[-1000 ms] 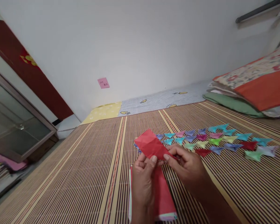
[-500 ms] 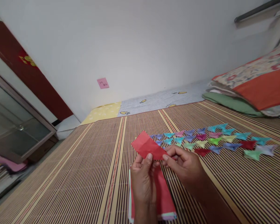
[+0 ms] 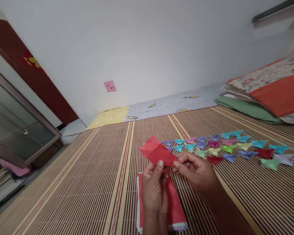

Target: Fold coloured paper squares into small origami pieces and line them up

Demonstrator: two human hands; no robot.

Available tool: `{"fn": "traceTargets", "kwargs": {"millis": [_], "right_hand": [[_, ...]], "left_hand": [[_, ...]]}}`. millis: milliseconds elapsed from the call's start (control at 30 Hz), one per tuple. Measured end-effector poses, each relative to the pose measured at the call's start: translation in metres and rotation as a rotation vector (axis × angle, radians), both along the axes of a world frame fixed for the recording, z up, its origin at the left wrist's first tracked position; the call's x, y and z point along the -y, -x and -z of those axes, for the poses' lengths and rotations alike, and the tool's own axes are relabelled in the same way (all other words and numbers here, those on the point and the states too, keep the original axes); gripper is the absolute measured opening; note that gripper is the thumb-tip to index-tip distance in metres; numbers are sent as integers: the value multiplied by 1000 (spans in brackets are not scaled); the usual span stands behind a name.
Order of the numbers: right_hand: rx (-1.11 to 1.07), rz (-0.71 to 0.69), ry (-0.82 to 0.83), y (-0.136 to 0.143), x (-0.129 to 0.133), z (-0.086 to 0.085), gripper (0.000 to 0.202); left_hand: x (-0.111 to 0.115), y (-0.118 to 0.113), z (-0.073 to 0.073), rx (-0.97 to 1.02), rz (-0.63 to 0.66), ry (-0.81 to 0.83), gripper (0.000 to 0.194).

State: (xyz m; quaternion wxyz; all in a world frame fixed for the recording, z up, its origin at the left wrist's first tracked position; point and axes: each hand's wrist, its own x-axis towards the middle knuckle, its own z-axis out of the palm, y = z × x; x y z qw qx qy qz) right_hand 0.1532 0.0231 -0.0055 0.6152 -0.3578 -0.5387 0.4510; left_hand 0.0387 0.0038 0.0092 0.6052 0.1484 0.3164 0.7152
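Note:
A creased, partly folded red paper [image 3: 156,150] is held up between my two hands in the head view. My left hand [image 3: 154,187] grips its lower edge, thumb on the front face and fingers behind. At the paper's right corner, my right hand [image 3: 195,169] pinches it between thumb and fingers. Beneath my left hand lies a stack of square paper [image 3: 175,202], red on top with pale edges below. Several rows of small folded paper shapes [image 3: 228,149] in blue, pink, green, yellow and red lie beyond and to the right of my right hand.
A striped mat [image 3: 88,182] covers the surface. Folded bedding [image 3: 279,94] is piled at the right. Along the white wall runs checked cloth [image 3: 159,106], with a pink note [image 3: 110,86] above. A glass-fronted cabinet [image 3: 22,127] and books [image 3: 2,181] are at the left.
The view has shifted slightly, so the scene sits a little further right. Both hands keep their hold on the red paper, which is tilted slightly differently.

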Motion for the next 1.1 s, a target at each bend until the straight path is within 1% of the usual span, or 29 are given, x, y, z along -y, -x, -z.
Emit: {"fn": "traceTargets", "kwargs": {"millis": [133,200,267,333,433,467,533,567,600,633,733,800,867,900,933,1033,1067,1100], "right_hand": [[-79,-12,40,0,-1,1,17],[-107,-13,43,0,-3,3,18],[-123,-18,36,0,-5,6,18],[-128,-27,41,-1,-7,8,18],[-34,26,78,-4,-8,8,14],[28,63,78,-6,-8,7,13],[144,131,50,-9,-6,3,26],[187,149,30,-10,-5,2,34],[222,149,13,-11,-5,0,36],[249,131,0,-12,-4,-1,34],[255,20,-21,-15,-5,1,13],[200,-11,-31,-19,-7,4,13],[167,14,-46,-24,-10,6,13],[165,31,-65,-27,-11,6,12],[174,38,-97,-30,-12,5,11],[239,10,-251,-38,-11,-2,9],[266,-12,-301,-41,-10,-5,10],[294,-37,-339,-42,-10,-6,13]], "left_hand": [[0,1,2,31,1,-1,28],[-1,1,3,63,-46,31,22],[-2,2,2,106,-126,66,18],[-3,2,1,137,-198,80,19],[-2,2,1,103,-221,46,19],[-2,2,1,70,-205,26,20],[-2,0,3,-14,-157,-14,23],[-1,-1,4,-61,-125,-31,25],[-1,-3,5,-108,-92,-43,26],[0,-4,6,-154,-59,-51,27],[3,-4,7,-308,6,-71,26],[5,-2,5,-448,-13,-87,25],[6,2,3,-539,-28,-93,27],[6,4,2,-526,-6,-87,31],[6,6,2,-476,45,-75,37],[5,8,4,-268,321,-13,57],[4,8,6,-218,410,8,60],[4,7,8,-179,470,24,57]]}}
